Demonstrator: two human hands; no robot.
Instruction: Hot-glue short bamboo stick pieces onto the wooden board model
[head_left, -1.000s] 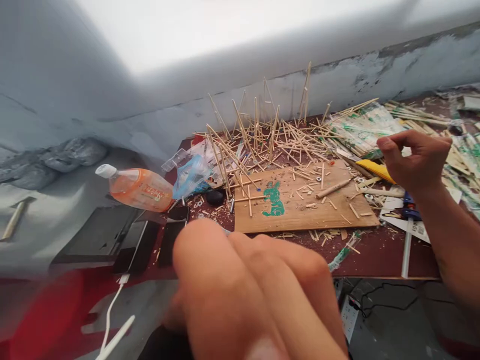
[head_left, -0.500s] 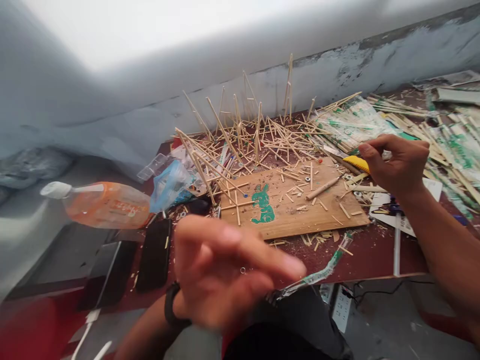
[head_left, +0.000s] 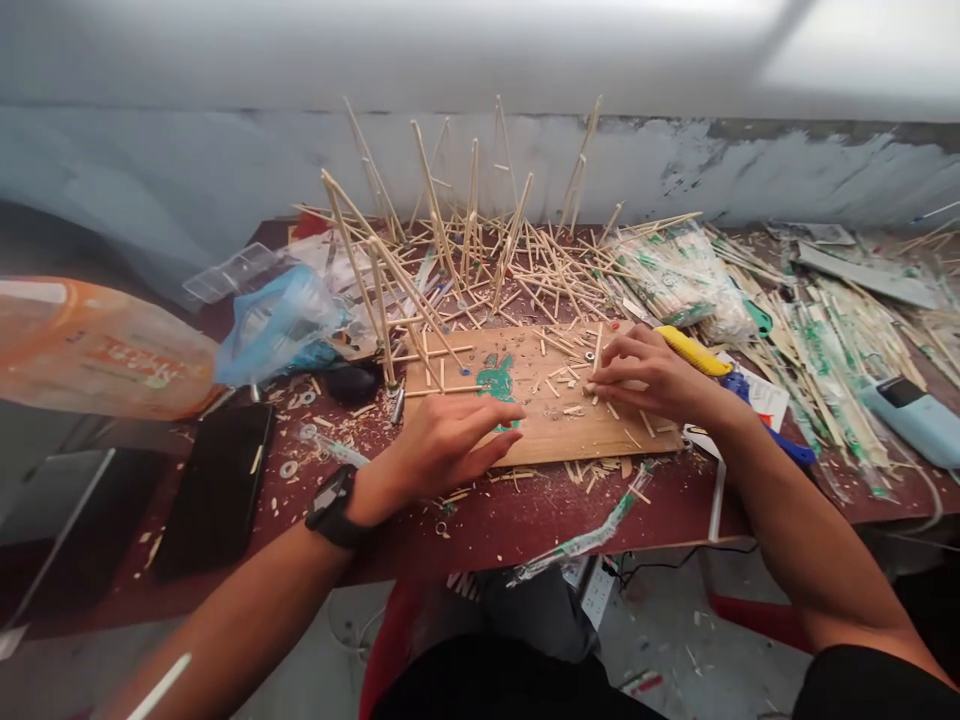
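My left hand [head_left: 457, 440], a black watch on its wrist, hovers at the lower left of a wooden board [head_left: 555, 443]. Its fingers are apart with nothing between them. Over the board's right part is my right hand [head_left: 645, 375], fingers bent and close together, fingertips at small stick pieces; what they hold, if anything, is too small to name. A green rabbit shape [head_left: 496, 382] marks the board, partly covered by my left hand. Short cut sticks [head_left: 559, 385] lie between the hands. A frame of joined sticks [head_left: 442, 375] rests at the board's left end.
Tall stick structures [head_left: 431, 190] stand behind the board. An orange bottle [head_left: 105, 350], a blue bag [head_left: 274, 320] and a black phone [head_left: 217, 490] are at left. A yellow-handled tool [head_left: 694, 352], bagged sticks [head_left: 667, 275] and a light blue device [head_left: 911, 420] lie right.
The view has turned and shifted. Both hands have come down to the board; my left hand has turned palm down. The small ring near my left fingers no longer shows there. My right hand moved left.
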